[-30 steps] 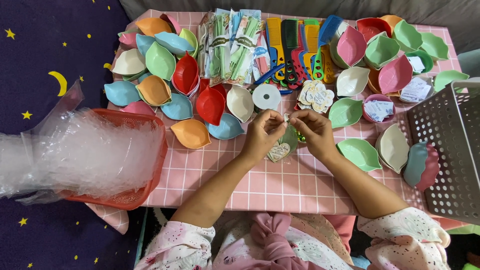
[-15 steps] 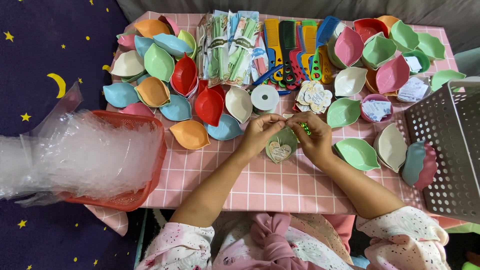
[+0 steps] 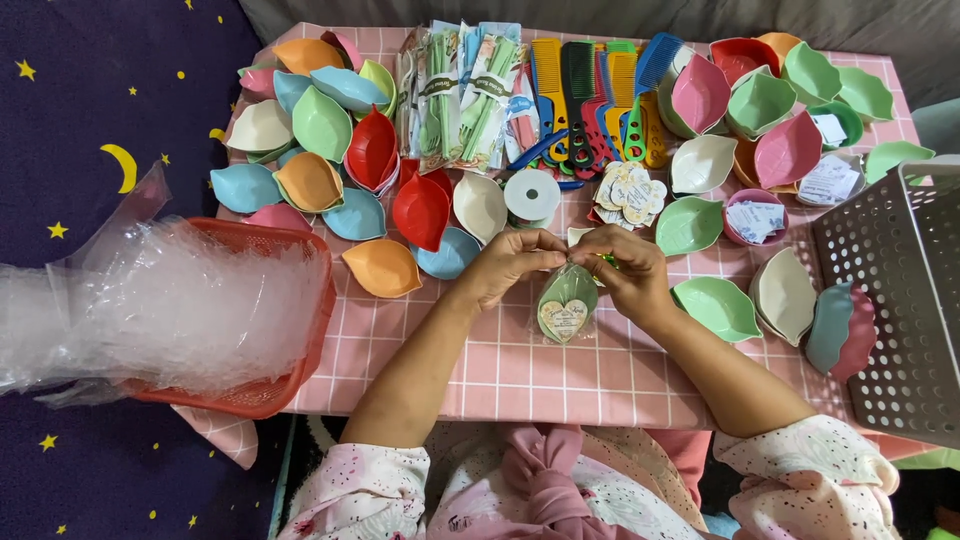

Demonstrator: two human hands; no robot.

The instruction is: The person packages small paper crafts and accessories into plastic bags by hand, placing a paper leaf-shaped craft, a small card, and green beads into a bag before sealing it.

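Holding item: small green leaf-shaped dish in clear wrapper [image 3: 566, 303], centre of pink checked worktop [image 3: 500, 370]. Left hand [image 3: 508, 262] and right hand [image 3: 622, 270] both pinch the wrapper's top edge, at 12 o'clock of the dish. Judged light, rigid; film slippery, so grip at the gathered neck. Fingertips hide the closure; label unreadable. Red basket of clear bags [image 3: 180, 310] at 9 o'clock.

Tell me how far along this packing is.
Done: no finished packs can be picked out for sure. In hand: left hand and right hand pinch the top of a clear bag holding a green leaf dish and a heart card. Left: many loose leaf dishes lie about the table, plus combs, a card pile and a red basket of empty bags.
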